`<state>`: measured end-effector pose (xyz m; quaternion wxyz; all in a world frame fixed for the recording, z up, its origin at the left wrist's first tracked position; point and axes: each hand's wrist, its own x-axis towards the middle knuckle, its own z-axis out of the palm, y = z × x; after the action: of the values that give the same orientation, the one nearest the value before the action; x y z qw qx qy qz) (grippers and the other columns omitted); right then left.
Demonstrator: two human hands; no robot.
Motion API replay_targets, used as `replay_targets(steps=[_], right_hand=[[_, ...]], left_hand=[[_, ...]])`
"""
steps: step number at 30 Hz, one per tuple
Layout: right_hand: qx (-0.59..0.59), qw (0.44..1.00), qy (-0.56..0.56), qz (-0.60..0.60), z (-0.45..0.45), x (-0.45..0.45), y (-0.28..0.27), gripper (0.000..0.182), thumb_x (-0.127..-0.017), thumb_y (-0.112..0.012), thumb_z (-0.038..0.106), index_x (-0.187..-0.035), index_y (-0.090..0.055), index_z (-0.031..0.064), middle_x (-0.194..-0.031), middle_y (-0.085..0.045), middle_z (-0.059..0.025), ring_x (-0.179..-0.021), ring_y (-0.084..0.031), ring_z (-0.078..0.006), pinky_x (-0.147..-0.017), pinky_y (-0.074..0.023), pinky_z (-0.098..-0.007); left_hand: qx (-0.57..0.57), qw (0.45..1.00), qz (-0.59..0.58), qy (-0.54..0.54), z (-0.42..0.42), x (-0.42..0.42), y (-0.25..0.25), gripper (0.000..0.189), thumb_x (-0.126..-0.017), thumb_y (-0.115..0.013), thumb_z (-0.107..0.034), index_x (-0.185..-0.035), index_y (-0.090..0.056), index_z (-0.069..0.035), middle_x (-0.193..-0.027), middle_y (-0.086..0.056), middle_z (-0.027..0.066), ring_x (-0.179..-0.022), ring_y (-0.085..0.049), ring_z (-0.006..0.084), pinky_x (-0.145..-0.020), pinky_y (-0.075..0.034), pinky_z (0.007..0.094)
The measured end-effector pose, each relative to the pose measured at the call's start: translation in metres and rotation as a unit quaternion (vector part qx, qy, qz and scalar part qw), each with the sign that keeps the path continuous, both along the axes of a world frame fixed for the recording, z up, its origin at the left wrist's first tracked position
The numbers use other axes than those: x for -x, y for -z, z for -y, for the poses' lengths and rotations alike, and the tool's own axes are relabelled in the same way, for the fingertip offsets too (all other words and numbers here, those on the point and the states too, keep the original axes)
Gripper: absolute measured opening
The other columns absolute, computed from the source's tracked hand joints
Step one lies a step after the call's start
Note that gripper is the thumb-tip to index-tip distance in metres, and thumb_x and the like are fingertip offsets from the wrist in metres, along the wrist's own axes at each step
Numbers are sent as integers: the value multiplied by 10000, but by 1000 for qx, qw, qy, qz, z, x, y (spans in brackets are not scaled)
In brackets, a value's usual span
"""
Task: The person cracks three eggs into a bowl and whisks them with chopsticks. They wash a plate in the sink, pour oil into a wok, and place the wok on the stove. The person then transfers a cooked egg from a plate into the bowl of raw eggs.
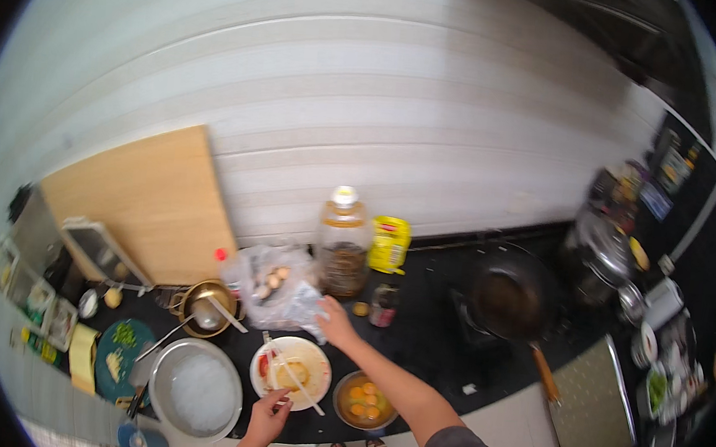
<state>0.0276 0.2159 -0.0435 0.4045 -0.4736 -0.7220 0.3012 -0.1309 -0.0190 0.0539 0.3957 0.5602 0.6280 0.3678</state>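
My right hand (pixel 337 327) reaches over the counter, its fingers on the right edge of a pale, printed plastic packet (pixel 304 306). Behind the packet lies a clear plastic bag (pixel 257 307) with several eggs (pixel 273 281) in it. My left hand (pixel 269 413) is at the front rim of a white bowl (pixel 323 372), fingertips bent inward; whether they hold anything is unclear. Red sauce and a yellowish-brown mix sit in this bowl, and pale chopsticks (pixel 296 373) lie across it. To its right, a metal bowl (pixel 338 405) holds several cracked eggs with whole yolks.
Left are a large metal basin (pixel 234 396) of whitish contents, a gold-coloured pot (pixel 192 292) and a teal board (pixel 142 336) with chopped greens. A large jar (pixel 345 248) and small bottle (pixel 383 307) stand behind. A wok (pixel 506 298) rests on the stove, handle forward.
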Motion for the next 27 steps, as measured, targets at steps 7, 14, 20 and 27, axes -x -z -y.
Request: replay_targets(steps=[7,14,20,27], right_hand=[[14,996,82,-19,164,-140,-101,309,-826,-538,123,-1131,-529,72,-1262,-422,-115,-1147,-425,-254,-933,-354,-326],[95,943,290,-132,334,-292,-88,287,-824,-558,146,-1109,-560,115,-1254,-439,-93,-1123,-448,-228,-871,-407,-316],[69,854,467,-221,477,-404,-70,276,-832,-551,110,-1108,-562,103,-1252,-436,-98,-1145,-426,-198,-880,-414,-307],[-5,733,632,-253,658,-536,-82,268,-820,-568,102,-1087,-579,77,-1172,-518,-77,-1130,-441,-176,-913,-382,-301]], left_hand=[[-88,980,49,174,-40,-82,4,290,-774,-573,-7,-1063,-571,-20,-1000,-593,104,-831,-584,144,-680,-471,239],[-119,936,51,328,-13,-210,-18,328,-757,-620,-76,-1076,-564,-31,-1031,-585,116,-844,-576,189,-721,-465,270],[-115,861,50,493,49,-359,-46,349,-752,-623,-80,-1092,-557,-39,-1094,-567,103,-880,-574,188,-734,-464,276],[-132,745,49,653,174,-573,-46,383,-760,-620,-114,-1130,-537,-60,-1168,-519,122,-932,-563,220,-776,-458,307]])
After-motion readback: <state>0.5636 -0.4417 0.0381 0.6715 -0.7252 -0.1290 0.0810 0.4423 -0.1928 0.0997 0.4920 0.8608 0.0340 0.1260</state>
